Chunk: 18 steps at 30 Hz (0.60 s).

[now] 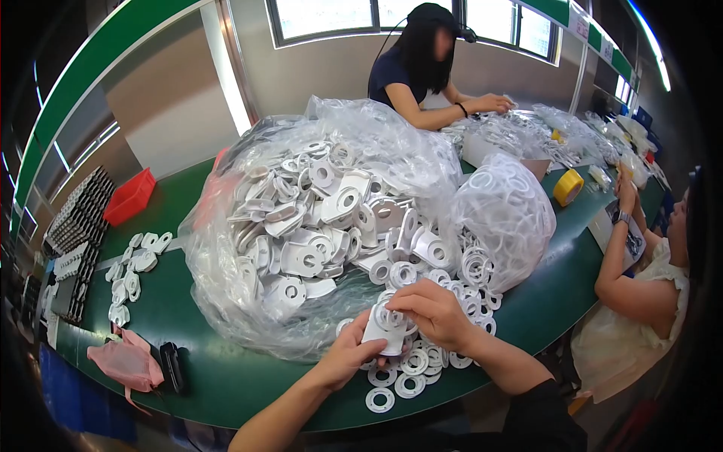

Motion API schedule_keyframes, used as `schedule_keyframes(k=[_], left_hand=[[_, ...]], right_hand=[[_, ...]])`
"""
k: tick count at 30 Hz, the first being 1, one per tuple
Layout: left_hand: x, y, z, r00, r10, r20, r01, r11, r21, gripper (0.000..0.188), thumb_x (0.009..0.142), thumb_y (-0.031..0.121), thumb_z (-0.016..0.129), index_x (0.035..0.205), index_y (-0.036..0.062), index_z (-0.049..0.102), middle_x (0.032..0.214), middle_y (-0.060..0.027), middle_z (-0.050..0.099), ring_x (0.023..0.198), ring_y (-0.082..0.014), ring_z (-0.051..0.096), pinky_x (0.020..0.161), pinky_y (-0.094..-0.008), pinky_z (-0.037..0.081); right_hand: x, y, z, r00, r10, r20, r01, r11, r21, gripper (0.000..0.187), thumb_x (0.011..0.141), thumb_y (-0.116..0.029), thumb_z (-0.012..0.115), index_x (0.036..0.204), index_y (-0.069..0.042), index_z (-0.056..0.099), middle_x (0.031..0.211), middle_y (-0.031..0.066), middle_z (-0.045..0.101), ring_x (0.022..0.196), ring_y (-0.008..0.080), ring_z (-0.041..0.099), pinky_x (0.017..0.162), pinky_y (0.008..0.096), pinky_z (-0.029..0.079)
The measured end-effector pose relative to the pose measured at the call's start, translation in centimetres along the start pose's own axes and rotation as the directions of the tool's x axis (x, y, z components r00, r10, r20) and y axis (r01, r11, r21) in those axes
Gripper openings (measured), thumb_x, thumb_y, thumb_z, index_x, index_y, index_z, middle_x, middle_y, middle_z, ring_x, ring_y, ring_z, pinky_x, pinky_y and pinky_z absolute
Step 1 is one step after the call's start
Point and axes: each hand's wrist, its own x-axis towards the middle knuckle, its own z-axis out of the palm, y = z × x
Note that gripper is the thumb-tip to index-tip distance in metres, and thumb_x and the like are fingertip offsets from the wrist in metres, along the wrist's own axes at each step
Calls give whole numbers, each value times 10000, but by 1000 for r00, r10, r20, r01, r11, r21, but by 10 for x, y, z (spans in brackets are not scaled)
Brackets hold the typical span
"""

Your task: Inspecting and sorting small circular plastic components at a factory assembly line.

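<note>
The left hand has its fingers clamped on a white plastic plate above white rings. The right hand touches its top; can't tell if gripping. A loose pinch could drop it.

Daylight glares white through the windows, and a strip lamp burns at upper right! The clear bag throws highlights, the tabletop gleams softly, the held white part looks crisp, while fisheye curves bend straight edges toward a black rim.
</note>
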Motion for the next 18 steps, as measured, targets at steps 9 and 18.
schedule_keyframes(k=[9,18], left_hand=[[1,-4,3,997,-5,74,5,1000,2,489,874,43,502,1330,59,325,1053,-88,587,842,-112,582,580,-195,443],[-2,-11,7,993,101,-61,-80,954,289,385,918,140,504,1271,30,398,937,-27,593,775,-54,544,593,-188,436]], right_hand=[[-5,1,13,999,14,-36,-19,989,-147,233,724,27,632,941,-56,652,864,83,592,754,238,586,635,307,486],[-4,-4,14,983,-170,-71,149,960,-236,285,644,30,653,913,-62,670,799,52,605,704,225,562,599,310,468]])
